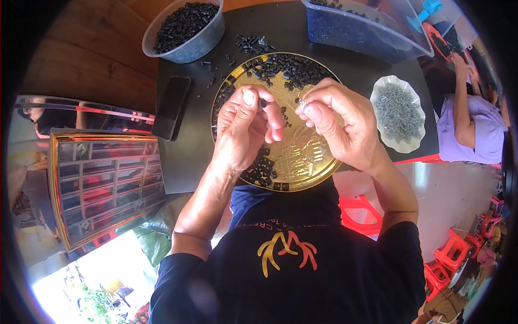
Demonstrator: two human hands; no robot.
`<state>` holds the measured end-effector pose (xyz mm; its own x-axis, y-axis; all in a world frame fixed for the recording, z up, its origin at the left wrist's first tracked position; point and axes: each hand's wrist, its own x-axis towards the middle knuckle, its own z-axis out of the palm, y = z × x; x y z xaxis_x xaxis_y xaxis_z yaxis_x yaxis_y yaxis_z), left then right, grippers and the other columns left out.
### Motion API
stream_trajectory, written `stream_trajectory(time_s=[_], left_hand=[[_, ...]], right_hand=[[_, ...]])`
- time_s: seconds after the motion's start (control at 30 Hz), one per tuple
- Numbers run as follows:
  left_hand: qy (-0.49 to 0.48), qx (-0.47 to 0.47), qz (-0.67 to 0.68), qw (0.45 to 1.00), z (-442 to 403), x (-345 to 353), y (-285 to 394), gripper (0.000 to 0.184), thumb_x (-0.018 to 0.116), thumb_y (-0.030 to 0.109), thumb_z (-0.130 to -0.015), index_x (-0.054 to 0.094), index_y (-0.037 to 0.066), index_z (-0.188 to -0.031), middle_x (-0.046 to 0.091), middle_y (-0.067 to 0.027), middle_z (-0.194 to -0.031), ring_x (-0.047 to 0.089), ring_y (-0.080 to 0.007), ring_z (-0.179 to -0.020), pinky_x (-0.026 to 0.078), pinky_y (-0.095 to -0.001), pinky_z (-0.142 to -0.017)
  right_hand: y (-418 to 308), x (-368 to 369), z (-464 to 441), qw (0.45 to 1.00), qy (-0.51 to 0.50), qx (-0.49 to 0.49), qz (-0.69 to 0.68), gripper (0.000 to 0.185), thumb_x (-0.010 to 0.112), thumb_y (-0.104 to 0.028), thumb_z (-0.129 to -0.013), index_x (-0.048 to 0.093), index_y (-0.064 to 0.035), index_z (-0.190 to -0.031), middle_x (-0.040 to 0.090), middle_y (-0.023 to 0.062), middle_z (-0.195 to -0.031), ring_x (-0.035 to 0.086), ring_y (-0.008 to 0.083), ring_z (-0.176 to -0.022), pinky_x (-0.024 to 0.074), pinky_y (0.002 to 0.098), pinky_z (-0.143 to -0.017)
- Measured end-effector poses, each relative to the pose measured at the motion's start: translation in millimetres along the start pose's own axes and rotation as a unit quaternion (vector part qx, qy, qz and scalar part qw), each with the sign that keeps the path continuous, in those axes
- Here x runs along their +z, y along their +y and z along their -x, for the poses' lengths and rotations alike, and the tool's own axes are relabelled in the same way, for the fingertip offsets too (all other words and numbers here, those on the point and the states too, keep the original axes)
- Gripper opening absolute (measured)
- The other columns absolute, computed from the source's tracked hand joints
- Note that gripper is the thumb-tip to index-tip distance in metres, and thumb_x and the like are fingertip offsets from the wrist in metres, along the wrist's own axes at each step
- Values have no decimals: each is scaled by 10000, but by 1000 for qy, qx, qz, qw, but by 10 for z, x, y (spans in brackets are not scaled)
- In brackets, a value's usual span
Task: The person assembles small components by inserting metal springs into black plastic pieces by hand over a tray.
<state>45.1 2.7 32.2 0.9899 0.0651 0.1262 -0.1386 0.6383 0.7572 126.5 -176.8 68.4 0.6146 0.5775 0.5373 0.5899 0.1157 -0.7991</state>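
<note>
Above a round gold tray (307,148), the right hand (348,124) pinches a small shiny bit (303,102) between thumb and forefinger. The left hand (242,127) faces it, apart, fingers loosely curled; a dark spot near its fingertips may be a held piece or one on the tray behind, so I cannot tell whether it grips anything.

The work appears well under way but unfinished: many black pieces (294,69) lie loose along the tray's far and near edges, and a pale dish (408,147) to the right is heaped with greyish bits (399,113). A tub (200,46) at far left is full of black pieces, though whether these are done or waiting is unclear.

The pinched bit looks tiny, pale and glinting, its shape largely hidden by the fingertips.
</note>
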Motion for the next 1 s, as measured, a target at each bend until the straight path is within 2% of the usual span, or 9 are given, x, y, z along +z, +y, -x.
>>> stream_trajectory(time_s=[0.07,0.1,0.2,0.4,0.6,0.73,0.83,0.9,1.0], left_hand=[[27,-11,-1,1000,48,99,-29,317,487,352,-1018,571,48,-1052,475,-15,-667,445,-107,-549,332,-220,-496],[16,-13,5,1000,62,107,-40,310,486,347,-1019,569,50,-1054,474,-15,-669,440,-103,-550,330,-215,-497],[1,-10,26,1000,104,143,-63,268,496,316,-1021,548,57,-1062,466,-12,-675,402,-84,-549,320,-203,-500],[35,29,-13,999,247,283,-23,212,537,254,-1008,499,60,-1086,485,-1,-743,408,-58,-587,338,-201,-518],[33,71,-156,985,396,248,-7,194,524,194,-1015,476,44,-1128,524,15,-846,428,-28,-653,365,-190,-556],[61,40,-135,988,530,308,-66,215,514,207,-1020,471,39,-1147,539,-7,-942,443,-20,-682,374,-177,-573],[63,-79,-113,988,680,276,-130,235,475,269,-1036,477,54,-1129,503,27,-827,403,-7,-638,333,-173,-525],[81,-92,-42,992,726,280,-218,212,500,281,-1025,491,73,-1067,484,32,-764,383,-25,-593,309,-186,-498],[66,-110,46,991,787,214,-296,193,527,271,-1009,501,80,-998,486,22,-726,378,-47,-562,307,-204,-484]], right_hand=[[-101,-92,-53,997,-69,-9,44,127,602,-86,-938,619,35,-905,614,114,-794,612,192,-661,473,284,-593],[-139,-120,-69,992,-104,-11,65,152,583,-94,-955,613,47,-907,619,117,-806,615,180,-673,481,276,-606],[-213,-91,-88,989,-132,-18,65,133,611,-119,-928,614,7,-885,595,146,-772,602,312,-675,469,367,-615],[-371,-29,-111,975,-201,-3,90,163,619,-140,-920,598,8,-855,590,150,-745,595,329,-689,461,403,-617],[-432,94,-62,966,-208,-11,152,166,670,-131,-894,593,0,-829,552,89,-698,540,222,-587,417,339,-539],[-359,144,33,965,-208,-1,158,254,756,-176,-829,565,-19,-770,546,62,-678,538,176,-583,412,324,-527],[-268,152,187,971,-197,44,128,328,795,-237,-787,544,-35,-726,546,54,-657,536,163,-565,411,319,-516],[-185,171,319,973,-190,73,107,382,795,-318,-779,536,-48,-702,554,64,-633,539,189,-533,417,331,-497],[-162,163,388,962,-214,145,82,390,800,-308,-785,539,-34,-692,543,46,-626,516,125,-550,416,304,-505]])
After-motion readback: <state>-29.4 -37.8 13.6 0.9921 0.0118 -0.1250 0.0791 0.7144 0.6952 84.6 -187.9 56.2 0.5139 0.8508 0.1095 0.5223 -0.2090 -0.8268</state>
